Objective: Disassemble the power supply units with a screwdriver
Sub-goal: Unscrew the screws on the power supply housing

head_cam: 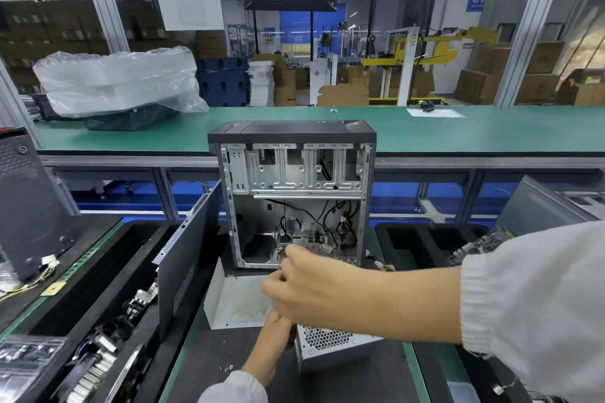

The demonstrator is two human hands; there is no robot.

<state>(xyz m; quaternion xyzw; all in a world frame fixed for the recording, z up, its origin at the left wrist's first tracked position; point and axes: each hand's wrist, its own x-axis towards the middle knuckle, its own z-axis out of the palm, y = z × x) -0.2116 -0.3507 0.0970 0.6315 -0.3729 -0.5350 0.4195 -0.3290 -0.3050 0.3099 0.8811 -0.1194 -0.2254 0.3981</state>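
Observation:
A silver power supply unit (330,345) with a honeycomb grille lies on the dark mat in front of an open computer case (294,193) that stands upright with loose black cables inside. My left hand (273,335) comes up from below and grips the unit's left upper corner. My right hand (304,288) reaches in from the right across the unit, fingers curled downward; what they hold is hidden by the back of the hand. No screwdriver shows.
A white open tray (229,301) sits left of the hands. A dark side panel (188,255) leans against the case. Black bins of parts (98,337) lie left, another bin (422,245) right. Loose screws (226,368) lie on the mat. The green conveyor (458,134) runs behind.

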